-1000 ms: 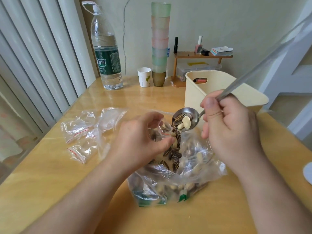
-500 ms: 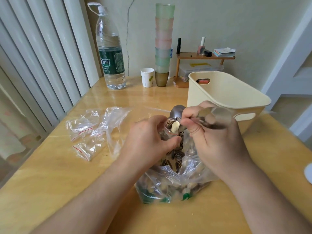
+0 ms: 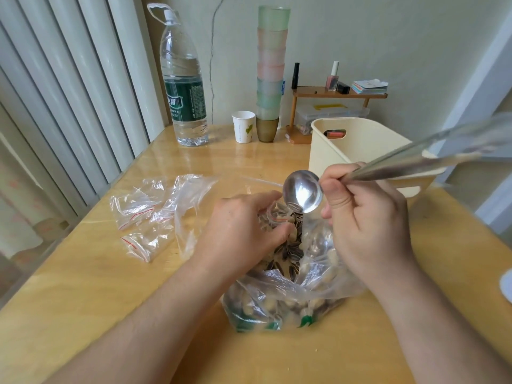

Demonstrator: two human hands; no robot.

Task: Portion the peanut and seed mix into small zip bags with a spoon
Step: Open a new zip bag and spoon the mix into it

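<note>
A large clear plastic bag (image 3: pixel 279 303) of peanuts and striped sunflower seeds lies on the wooden table in front of me. My left hand (image 3: pixel 241 234) grips a small zip bag (image 3: pixel 279 217), holding it over the big bag; seeds and peanuts show inside it. My right hand (image 3: pixel 365 217) grips the handle of a metal spoon (image 3: pixel 303 191). The spoon's bowl is empty and tilted just above the small bag's mouth. Its long handle runs up to the right, blurred.
Several empty small zip bags (image 3: pixel 144 217) with red strips lie to the left. A cream plastic basket (image 3: pixel 360 145) stands at right behind the spoon. A big water bottle (image 3: pixel 184 87), paper cup (image 3: pixel 243 130), stacked cups (image 3: pixel 270 79) and wooden shelf (image 3: pixel 338 92) line the back.
The spoon held peanuts and seeds a second ago, tipped over the small bag, and now is lifted with an empty bowl. My left hand has stayed on the small bag.
</note>
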